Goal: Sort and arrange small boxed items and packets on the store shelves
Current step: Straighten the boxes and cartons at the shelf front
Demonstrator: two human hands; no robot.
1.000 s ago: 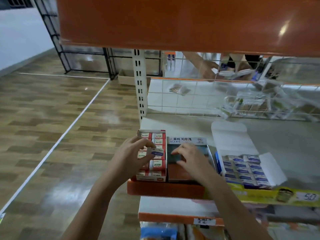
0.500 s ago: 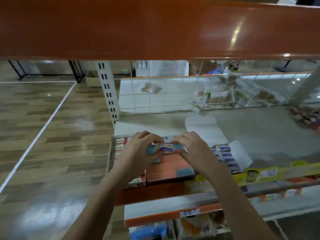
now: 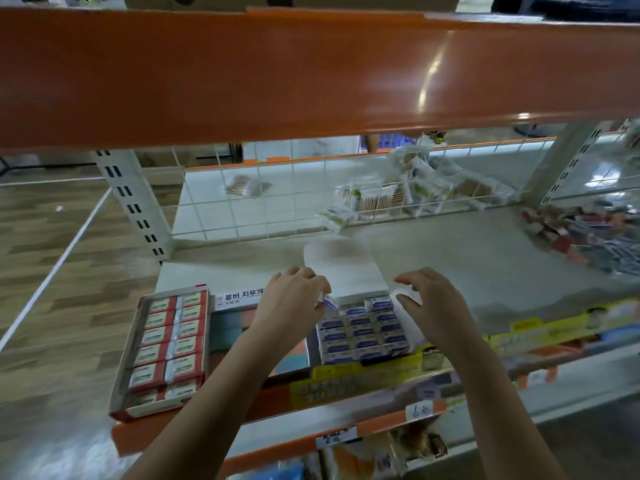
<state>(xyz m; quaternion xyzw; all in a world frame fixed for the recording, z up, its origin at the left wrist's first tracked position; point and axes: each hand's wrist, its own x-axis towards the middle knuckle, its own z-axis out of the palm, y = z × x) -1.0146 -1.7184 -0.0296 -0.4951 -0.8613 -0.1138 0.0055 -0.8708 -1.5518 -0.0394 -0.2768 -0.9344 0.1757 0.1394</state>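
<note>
Red display box (image 3: 162,351): on the shelf (image 3: 485,265) at left, filled with small red packets. Left hand (image 3: 294,306): fingers curled, pinching one small blue-white packet (image 3: 330,301) over the white display box (image 3: 360,332), which holds matching packets in rows. Right hand (image 3: 433,306): fingers spread, relaxed, touching the box's right flap. Print on the packets is illegible.

Shelf (image 3: 467,258): bare deck open behind and right of the blue-box tray (image 3: 360,332). Overhead, the orange shelf edge (image 3: 242,81) limits entry height. Wire grid (image 3: 277,202) closes the back. Red-box tray (image 3: 166,344) and middle carton (image 3: 235,327) fill the front left; perforated upright (image 3: 133,199) bounds that side.
</note>
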